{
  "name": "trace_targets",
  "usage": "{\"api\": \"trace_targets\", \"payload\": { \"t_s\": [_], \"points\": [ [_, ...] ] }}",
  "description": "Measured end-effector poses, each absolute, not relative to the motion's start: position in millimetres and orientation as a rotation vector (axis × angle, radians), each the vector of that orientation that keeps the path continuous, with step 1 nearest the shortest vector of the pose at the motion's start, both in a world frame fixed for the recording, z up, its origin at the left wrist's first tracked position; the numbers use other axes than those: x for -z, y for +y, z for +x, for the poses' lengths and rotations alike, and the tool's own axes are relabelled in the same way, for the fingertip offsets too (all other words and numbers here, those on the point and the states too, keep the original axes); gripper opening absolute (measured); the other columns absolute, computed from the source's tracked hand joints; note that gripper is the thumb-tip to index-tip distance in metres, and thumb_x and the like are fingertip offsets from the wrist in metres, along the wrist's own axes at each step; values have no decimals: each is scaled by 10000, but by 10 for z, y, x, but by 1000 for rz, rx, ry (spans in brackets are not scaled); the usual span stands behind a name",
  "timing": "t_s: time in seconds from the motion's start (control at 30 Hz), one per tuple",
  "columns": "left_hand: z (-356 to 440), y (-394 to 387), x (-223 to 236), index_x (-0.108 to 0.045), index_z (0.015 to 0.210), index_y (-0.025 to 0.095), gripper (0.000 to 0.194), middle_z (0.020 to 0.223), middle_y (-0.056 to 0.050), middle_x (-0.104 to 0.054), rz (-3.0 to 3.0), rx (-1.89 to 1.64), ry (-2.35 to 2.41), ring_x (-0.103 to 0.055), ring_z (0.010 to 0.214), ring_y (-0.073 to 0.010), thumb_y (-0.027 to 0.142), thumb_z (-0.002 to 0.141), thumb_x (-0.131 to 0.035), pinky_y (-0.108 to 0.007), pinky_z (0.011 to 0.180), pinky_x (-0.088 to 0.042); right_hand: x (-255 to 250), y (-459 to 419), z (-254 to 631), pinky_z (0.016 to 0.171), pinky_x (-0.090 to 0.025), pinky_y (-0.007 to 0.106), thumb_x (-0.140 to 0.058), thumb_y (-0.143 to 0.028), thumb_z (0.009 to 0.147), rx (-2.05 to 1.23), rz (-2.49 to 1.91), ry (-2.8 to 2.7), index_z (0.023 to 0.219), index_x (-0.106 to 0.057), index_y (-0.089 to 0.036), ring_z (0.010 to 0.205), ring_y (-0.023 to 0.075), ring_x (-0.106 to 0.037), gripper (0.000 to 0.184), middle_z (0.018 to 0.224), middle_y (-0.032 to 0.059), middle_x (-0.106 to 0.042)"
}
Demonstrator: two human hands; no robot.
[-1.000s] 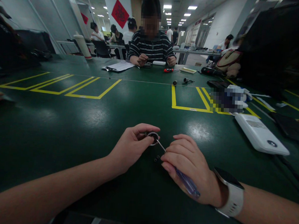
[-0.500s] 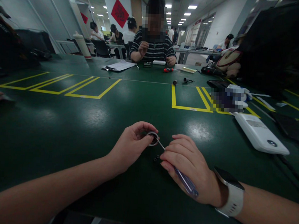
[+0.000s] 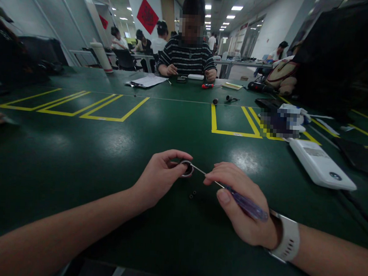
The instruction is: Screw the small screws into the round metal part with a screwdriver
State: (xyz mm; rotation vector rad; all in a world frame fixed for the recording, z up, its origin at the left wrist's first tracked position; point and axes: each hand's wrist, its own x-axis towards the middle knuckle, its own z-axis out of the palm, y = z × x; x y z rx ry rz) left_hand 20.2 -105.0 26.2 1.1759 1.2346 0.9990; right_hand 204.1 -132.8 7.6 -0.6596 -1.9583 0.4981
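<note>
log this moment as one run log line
left hand: holds round part | right hand: holds screwdriver, tip at round part | green table: two small pieces

Your one camera rides on your head, facing forward and down across the table point(image 3: 79, 158). It has your left hand point(image 3: 158, 177) and right hand point(image 3: 246, 223) close, below mid-height, your forearms point(image 3: 76, 223) entering at lower left and right. Farther off, it takes in a person point(image 3: 190, 59) opposite and, at the top, ceiling lights point(image 3: 237, 8).

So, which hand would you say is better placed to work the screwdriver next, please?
Probably the right hand: it grips the screwdriver, tip at the round part, which the left hand holds.
</note>
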Motion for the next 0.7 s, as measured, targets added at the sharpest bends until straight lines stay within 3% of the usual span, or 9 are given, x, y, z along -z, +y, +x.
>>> {"api": "trace_targets", "payload": {
  "t_s": [0.27,0.37,0.57,0.7],
  "points": [
    [135,-955,-265,-619,1026,144,413,908,-49,-692,993,-1074,1214,-644,861,-170,85,628,-709,-305,853,-476,67,-1127,2028,707,-477,321,-501,-369,872,-1421,-914,-1368,713,-626,-183,613,136,-587,274,581,-9,-610],
    [129,-940,-265,-606,1020,141,407,945,-56,-684,931,-1133,1141,-644,878,-171,54,636,-708,-295,840,-497,74,-1109,2021,697,-467,303,-524,-388,857,-1463,-933,-1346,704,-631,-184,598,127,-582,277,546,-18,-600],
    [133,-920,-282,-622,930,118,187,906,-78,-684,867,-1122,1004,-665,807,-171,96,745,-637,-255,723,-549,85,-1115,2027,690,-458,301,-529,-394,849,-1403,-987,-1354,667,-609,-189,528,107,-553,285,514,-39,-575],
    [142,-918,-300,-622,932,101,147,934,-99,-676,764,-1145,974,-666,839,-181,80,799,-562,-264,758,-552,48,-1133,2016,639,-456,305,-493,-392,859,-1291,-1078,-1518,670,-588,-184,526,123,-549,297,511,-27,-564]
  ]
}}
